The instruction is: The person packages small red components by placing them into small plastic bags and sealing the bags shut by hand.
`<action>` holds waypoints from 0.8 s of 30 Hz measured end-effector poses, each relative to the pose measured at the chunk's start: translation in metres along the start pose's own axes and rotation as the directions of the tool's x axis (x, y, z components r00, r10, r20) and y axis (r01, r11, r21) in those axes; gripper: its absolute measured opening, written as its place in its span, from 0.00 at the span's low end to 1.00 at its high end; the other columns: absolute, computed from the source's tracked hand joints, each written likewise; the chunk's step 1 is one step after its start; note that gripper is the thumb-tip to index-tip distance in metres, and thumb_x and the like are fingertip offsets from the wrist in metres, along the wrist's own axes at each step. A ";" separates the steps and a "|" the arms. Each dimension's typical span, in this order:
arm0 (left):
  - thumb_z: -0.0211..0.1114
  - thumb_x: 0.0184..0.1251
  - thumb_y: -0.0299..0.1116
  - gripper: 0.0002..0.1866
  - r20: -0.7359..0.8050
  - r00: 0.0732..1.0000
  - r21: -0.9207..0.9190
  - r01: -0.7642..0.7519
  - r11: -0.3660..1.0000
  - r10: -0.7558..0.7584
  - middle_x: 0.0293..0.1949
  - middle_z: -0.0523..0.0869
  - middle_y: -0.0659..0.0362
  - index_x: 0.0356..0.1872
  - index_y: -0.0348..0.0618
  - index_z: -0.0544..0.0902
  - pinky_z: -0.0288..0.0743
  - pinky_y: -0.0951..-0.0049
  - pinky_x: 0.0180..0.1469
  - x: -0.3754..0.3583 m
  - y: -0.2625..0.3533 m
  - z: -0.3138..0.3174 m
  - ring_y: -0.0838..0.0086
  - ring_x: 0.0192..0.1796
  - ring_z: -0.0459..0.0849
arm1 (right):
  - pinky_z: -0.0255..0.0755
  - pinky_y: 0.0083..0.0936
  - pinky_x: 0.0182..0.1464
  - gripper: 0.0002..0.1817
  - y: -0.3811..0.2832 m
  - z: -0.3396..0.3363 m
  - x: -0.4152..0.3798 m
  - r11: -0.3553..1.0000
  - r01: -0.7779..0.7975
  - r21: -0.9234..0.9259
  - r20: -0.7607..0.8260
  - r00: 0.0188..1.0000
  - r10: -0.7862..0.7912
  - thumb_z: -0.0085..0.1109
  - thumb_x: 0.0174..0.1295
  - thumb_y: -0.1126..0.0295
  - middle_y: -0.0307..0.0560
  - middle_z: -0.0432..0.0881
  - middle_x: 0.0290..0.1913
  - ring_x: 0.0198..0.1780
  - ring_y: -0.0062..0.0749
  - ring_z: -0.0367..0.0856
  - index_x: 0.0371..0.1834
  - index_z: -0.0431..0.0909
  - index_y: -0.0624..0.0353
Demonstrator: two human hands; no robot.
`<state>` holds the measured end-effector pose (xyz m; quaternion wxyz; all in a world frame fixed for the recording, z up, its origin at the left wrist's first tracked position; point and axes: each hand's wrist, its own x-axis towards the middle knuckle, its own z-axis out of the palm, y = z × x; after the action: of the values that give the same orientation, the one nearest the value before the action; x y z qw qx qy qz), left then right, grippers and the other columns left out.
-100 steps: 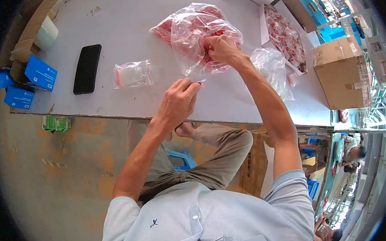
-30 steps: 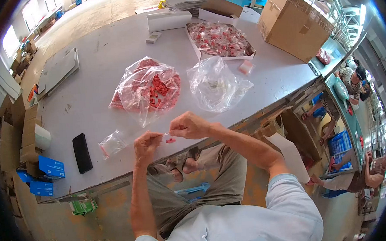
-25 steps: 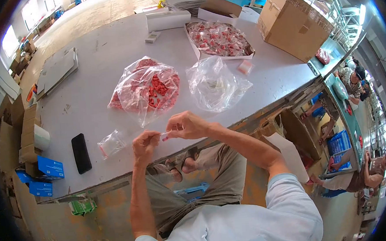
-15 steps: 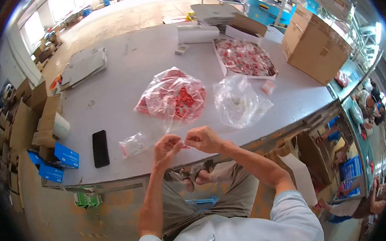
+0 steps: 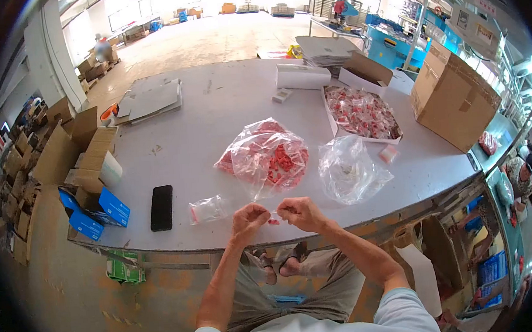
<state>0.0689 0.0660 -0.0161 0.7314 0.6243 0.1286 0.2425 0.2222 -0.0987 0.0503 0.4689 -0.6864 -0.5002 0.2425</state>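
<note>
Near the table's front edge, my left hand (image 5: pixel 249 222) and my right hand (image 5: pixel 303 214) face each other, fingers pinched. Between them hangs a small clear plastic bag (image 5: pixel 273 221) with red bits at its bottom; each hand seems to grip a side of its top. Just beyond lies a large clear bag of small red pieces (image 5: pixel 281 163), its mouth toward me. A big crumpled clear bag (image 5: pixel 353 171) with pale contents sits to its right. Left of my left hand are some flat small clear bags (image 5: pixel 208 210).
A black phone (image 5: pixel 162 207) and blue boxes (image 5: pixel 101 214) lie at left. Toward the back right stand a tray of small filled bags (image 5: pixel 363 114) and a large carton (image 5: pixel 455 96). One filled bag (image 5: pixel 389 153) lies beside the tray. Cardboard sheets (image 5: pixel 151 100) rest at back left.
The view has tilted up and shifted, so the table items appear lower and further right. My hands are slightly further apart, and the small bag with red bits now shows more plainly between them.
</note>
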 end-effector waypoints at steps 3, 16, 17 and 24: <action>0.73 0.70 0.20 0.04 0.034 0.999 0.000 0.010 1.000 -0.010 0.39 0.91 0.62 0.43 0.36 0.87 0.83 0.77 0.48 0.001 -0.008 -0.004 0.80 0.42 0.88 | 0.79 0.25 0.36 0.09 0.003 -0.003 -0.002 0.997 -0.067 0.034 0.045 0.997 0.065 0.67 0.72 0.70 0.42 0.87 0.32 0.33 0.21 0.83 0.46 0.86 0.66; 0.71 0.73 0.24 0.07 0.006 0.998 -0.025 0.064 0.998 -0.064 0.40 0.90 0.62 0.48 0.37 0.89 0.81 0.78 0.45 0.000 0.006 0.001 0.80 0.43 0.87 | 0.77 0.29 0.37 0.05 -0.005 -0.032 -0.005 0.978 0.170 -0.121 0.049 0.985 -0.165 0.68 0.67 0.73 0.47 0.86 0.32 0.30 0.25 0.80 0.42 0.86 0.61; 0.71 0.73 0.24 0.07 0.024 0.996 -0.034 0.085 0.996 -0.084 0.40 0.90 0.62 0.48 0.37 0.89 0.81 0.78 0.45 0.000 0.007 0.002 0.80 0.43 0.87 | 0.78 0.28 0.35 0.04 -0.005 -0.050 -0.003 0.994 0.095 -0.045 -0.047 0.994 -0.097 0.67 0.68 0.74 0.42 0.87 0.32 0.30 0.22 0.81 0.43 0.87 0.61; 0.72 0.74 0.27 0.07 0.025 1.000 0.043 0.000 0.999 -0.001 0.37 0.87 0.66 0.48 0.36 0.88 0.77 0.80 0.41 0.000 0.000 0.003 0.86 0.38 0.82 | 0.72 0.20 0.27 0.09 0.004 -0.232 0.037 0.867 -0.079 0.492 -0.611 0.678 0.409 0.64 0.72 0.68 0.43 0.90 0.35 0.26 0.19 0.81 0.49 0.86 0.60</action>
<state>0.0702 0.0634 -0.0153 0.7194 0.6428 0.1247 0.2318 0.4240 -0.1582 0.1548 0.7225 -0.6681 -0.1208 0.1303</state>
